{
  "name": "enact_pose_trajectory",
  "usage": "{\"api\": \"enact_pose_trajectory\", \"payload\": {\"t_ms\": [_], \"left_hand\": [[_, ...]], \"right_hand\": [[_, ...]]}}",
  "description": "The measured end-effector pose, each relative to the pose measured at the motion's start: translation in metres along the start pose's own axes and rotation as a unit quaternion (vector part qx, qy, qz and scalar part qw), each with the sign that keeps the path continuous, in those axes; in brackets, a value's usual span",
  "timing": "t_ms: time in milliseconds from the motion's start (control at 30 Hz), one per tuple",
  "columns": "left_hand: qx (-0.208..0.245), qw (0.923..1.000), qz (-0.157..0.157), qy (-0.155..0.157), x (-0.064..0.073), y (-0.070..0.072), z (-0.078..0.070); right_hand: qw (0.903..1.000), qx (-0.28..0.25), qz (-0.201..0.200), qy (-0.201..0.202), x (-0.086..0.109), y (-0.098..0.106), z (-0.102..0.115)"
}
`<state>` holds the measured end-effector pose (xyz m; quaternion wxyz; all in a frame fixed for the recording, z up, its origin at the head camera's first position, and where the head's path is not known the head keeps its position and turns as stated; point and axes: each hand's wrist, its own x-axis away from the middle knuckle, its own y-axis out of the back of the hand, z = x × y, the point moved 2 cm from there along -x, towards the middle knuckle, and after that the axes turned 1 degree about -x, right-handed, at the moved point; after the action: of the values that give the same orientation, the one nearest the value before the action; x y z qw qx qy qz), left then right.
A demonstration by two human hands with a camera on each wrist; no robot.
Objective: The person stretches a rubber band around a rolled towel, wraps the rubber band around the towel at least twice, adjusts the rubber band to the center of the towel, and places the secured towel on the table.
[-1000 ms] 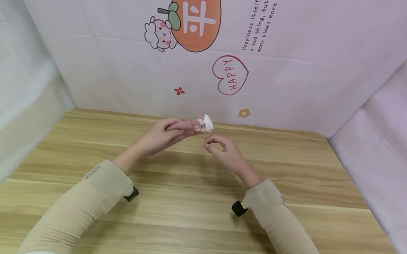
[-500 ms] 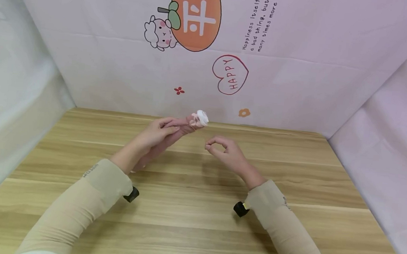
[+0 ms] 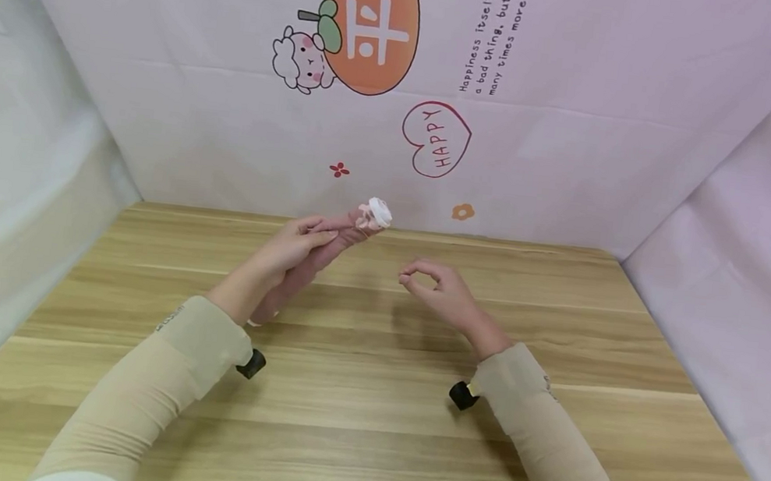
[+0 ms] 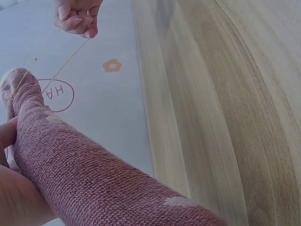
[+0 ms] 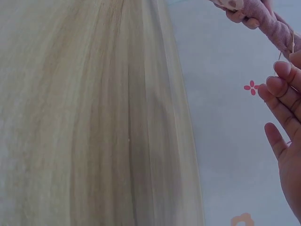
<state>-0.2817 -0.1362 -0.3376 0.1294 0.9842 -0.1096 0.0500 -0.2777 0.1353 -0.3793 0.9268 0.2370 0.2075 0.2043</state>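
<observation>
A rolled pink towel [image 3: 305,270] with a white, patterned far end slants over the table. My left hand [image 3: 283,252] grips it around the upper part, thumb on top. The left wrist view shows its woven pink surface [image 4: 94,169] up close. Near the far end, a thin tan rubber band [image 4: 67,65] loops round the roll and runs stretched to my right hand [image 4: 78,16]. That hand [image 3: 449,293] pinches the band between thumb and index finger, to the right of the roll. In the right wrist view its other fingers [image 5: 281,110] are spread.
Beneath the hands lies a wood-grain table [image 3: 350,441]. A white printed cloth [image 3: 562,173] rises behind its back edge, with more white cloth [image 3: 765,257] at the sides. Small black wrist cameras [image 3: 250,364] hang below both sleeves.
The left hand has tilted the towel so its white end is raised and moved left, and its lower end now shows. My right hand has drawn slightly right, away from the towel.
</observation>
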Motion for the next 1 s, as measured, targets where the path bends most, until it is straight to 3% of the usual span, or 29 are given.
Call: {"api": "enact_pose_trajectory", "payload": {"t_ms": [767, 1000], "left_hand": [[0.071, 0.9973, 0.0, 0.02, 0.001, -0.004, 0.001], [0.106, 0.9938, -0.012, 0.032, 0.002, -0.005, -0.001]], "right_hand": [[0.9994, -0.03, -0.011, 0.017, 0.01, 0.007, -0.014], [0.998, -0.05, -0.035, 0.016, 0.009, 0.01, -0.014]]}}
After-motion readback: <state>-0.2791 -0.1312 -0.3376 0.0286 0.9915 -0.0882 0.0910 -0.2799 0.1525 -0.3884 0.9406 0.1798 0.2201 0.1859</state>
